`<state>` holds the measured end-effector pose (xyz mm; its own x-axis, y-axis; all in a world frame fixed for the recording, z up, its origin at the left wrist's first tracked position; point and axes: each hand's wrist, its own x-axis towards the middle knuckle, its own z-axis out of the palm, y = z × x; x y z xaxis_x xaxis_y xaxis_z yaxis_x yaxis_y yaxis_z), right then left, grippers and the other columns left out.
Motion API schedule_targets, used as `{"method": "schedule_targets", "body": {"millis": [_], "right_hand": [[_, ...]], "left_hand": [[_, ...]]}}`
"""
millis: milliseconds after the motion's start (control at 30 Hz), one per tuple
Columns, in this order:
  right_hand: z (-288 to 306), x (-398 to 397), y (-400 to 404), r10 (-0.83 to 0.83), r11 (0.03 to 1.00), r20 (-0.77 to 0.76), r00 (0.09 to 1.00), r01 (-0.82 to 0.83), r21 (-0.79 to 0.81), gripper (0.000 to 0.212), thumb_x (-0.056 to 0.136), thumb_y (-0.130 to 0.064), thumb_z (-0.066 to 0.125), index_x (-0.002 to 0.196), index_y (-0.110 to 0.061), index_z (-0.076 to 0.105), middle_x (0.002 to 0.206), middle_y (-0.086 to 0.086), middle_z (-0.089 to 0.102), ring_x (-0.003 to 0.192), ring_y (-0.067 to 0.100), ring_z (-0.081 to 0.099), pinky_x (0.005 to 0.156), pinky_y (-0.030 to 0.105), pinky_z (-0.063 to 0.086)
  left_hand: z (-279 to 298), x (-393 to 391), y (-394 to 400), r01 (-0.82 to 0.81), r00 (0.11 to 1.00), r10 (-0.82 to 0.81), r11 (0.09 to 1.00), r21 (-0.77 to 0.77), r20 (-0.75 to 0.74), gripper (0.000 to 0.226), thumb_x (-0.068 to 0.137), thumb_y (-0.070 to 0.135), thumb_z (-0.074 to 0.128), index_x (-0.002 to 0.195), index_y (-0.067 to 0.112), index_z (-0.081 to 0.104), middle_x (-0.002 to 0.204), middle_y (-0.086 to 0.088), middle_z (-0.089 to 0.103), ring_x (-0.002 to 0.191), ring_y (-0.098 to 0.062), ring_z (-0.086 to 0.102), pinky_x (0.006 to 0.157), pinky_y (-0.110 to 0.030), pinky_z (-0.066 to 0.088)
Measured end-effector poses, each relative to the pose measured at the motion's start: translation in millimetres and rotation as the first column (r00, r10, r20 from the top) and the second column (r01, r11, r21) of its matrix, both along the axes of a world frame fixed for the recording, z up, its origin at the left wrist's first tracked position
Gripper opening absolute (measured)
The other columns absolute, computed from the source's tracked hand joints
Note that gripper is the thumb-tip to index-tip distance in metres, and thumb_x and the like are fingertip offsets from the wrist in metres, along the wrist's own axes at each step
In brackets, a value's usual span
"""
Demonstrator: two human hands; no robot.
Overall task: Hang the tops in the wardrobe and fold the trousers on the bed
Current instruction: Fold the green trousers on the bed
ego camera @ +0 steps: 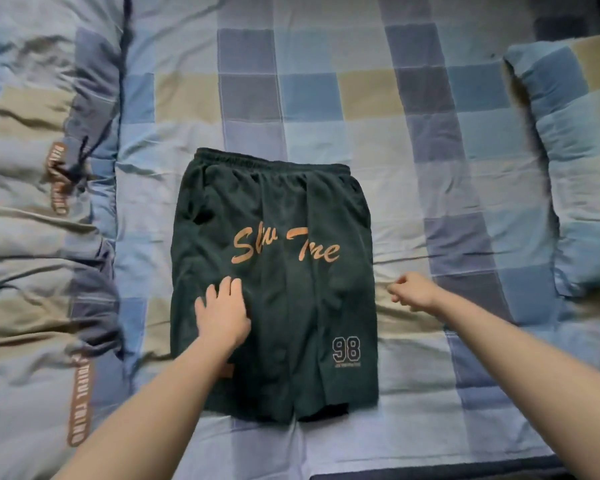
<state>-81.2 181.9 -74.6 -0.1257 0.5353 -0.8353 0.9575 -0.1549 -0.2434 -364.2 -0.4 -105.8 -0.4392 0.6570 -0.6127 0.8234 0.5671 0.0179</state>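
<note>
Head view, landmark: the dark green shorts [274, 282] are lying spread flat near the middle of the bed [413, 237], waistband pointing away from the person, leg hems toward them.
Shorts, material: soft, slightly creased fabric, gathered elastic waistband, orange script lettering across the middle, a white outlined "98" low on the right leg.
Left hand [222, 313]: it is resting flat on the left leg of the shorts, below the lettering, fingers [230, 287] lying straight and close together, holding nothing.
Right hand [414, 292]: it is hovering just right of the shorts' right edge, above the sheet, fingers curling loosely inward; nothing is showing in its grip.
Bed sheet: a checked cotton-like cover in pale blue, grey-blue and beige squares, wrinkling around the shorts.
Left of the shorts: a puffy quilt [42, 220] in the same check is lying bunched up, with brown printed strips along its folds.
Right of the shorts: a plump pillow [568, 168] in matching check is lying well apart from them.
</note>
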Motion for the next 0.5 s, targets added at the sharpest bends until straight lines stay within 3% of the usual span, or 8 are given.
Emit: {"method": "schedule_targets", "body": {"millis": [67,167,233,267,300,333,400,500], "right_hand": [[-19.0,4.7,-33.8,-0.067,0.996,-0.007,0.998,0.066,-0.067,0.035,0.094,-0.021,0.052,0.06,-0.014,0.043,0.062,0.007,0.046,0.053,0.017,0.037,0.051,0.025,0.03],[-49.4,11.6,-83.8,-0.129,0.968,-0.002,0.992,0.126,-0.215,0.042,0.094,-0.028,0.058,0.059,-0.018,0.037,0.055,-0.002,0.037,0.047,0.011,0.032,0.045,0.021,0.024],[-62.5,11.5,-111.1,-0.216,0.951,-0.006,0.976,0.209,-0.229,0.027,0.091,-0.031,0.064,0.076,-0.016,0.047,0.068,-0.002,0.048,0.055,0.01,0.044,0.048,0.017,0.032],[-65.5,9.8,-121.8,-0.263,0.941,-0.018,0.965,0.253,-0.224,0.026,0.088,-0.032,0.067,0.096,-0.012,0.051,0.087,0.002,0.057,0.072,0.014,0.057,0.061,0.017,0.043],[-71.4,10.2,-127.5,-0.292,0.939,0.001,0.956,0.287,-0.19,0.047,0.086,-0.034,0.069,0.117,-0.004,0.048,0.111,0.008,0.058,0.098,0.022,0.06,0.08,0.023,0.047],[-73.6,11.3,-133.7,-0.285,0.947,0.048,0.957,0.289,-0.138,0.066,0.084,-0.038,0.07,0.127,0.001,0.04,0.128,0.014,0.051,0.118,0.029,0.052,0.096,0.031,0.043],[-78.4,15.6,-137.7,-0.231,0.971,0.188,0.955,0.238,-0.013,0.077,0.082,-0.048,0.068,0.131,0.002,0.035,0.135,0.02,0.042,0.129,0.035,0.039,0.104,0.038,0.036],[-79.4,22.2,-139.4,-0.209,0.974,0.203,0.957,0.222,-0.044,0.037,0.087,-0.041,0.064,0.101,-0.007,0.059,0.111,0.019,0.057,0.109,0.03,0.05,0.09,0.034,0.043]], "left_hand": [[-5.4,-7.3,-31.5,-0.242,0.969,0.242,0.97,0.016,-0.039,0.074,0.084,0.022,0.064,0.144,0.013,0.023,0.153,-0.008,0.025,0.134,-0.036,0.032,0.108,-0.047,0.033],[-14.8,-24.3,-74.4,-0.559,0.829,0.557,0.827,-0.063,-0.045,0.07,0.082,0.02,0.071,0.135,0.001,0.029,0.142,-0.022,0.035,0.126,-0.045,0.041,0.1,-0.049,0.039],[-25.6,-34.8,-98.0,-0.658,0.75,0.661,0.745,-0.106,-0.013,0.07,0.084,0.021,0.074,0.133,-0.007,0.032,0.137,-0.03,0.042,0.124,-0.047,0.045,0.098,-0.049,0.041],[-32.0,-37.9,-107.8,-0.668,0.739,0.673,0.735,-0.111,0.009,0.066,0.085,0.019,0.073,0.131,-0.01,0.035,0.132,-0.034,0.048,0.12,-0.048,0.049,0.096,-0.047,0.043],[-36.3,-41.5,-113.8,-0.666,0.739,0.673,0.738,-0.108,0.038,0.058,0.087,0.016,0.071,0.128,-0.012,0.042,0.124,-0.035,0.055,0.115,-0.047,0.054,0.092,-0.045,0.044],[-40.1,-42.4,-120.7,-0.675,0.729,0.681,0.732,-0.089,0.073,0.046,0.088,0.013,0.067,0.122,-0.013,0.051,0.117,-0.034,0.06,0.11,-0.045,0.058,0.089,-0.042,0.045],[-44.7,-45.6,-129.4,-0.735,0.664,0.724,0.678,-0.013,0.186,0.024,0.091,0.006,0.062,0.108,-0.01,0.063,0.107,-0.03,0.066,0.102,-0.041,0.062,0.085,-0.04,0.046],[-37.8,-44.5,-146.7,-0.896,0.382,0.791,0.444,-0.019,0.479,0.016,0.095,0.004,0.055,0.106,-0.002,0.065,0.1,-0.021,0.069,0.089,-0.029,0.062,0.08,-0.038,0.047]]}}
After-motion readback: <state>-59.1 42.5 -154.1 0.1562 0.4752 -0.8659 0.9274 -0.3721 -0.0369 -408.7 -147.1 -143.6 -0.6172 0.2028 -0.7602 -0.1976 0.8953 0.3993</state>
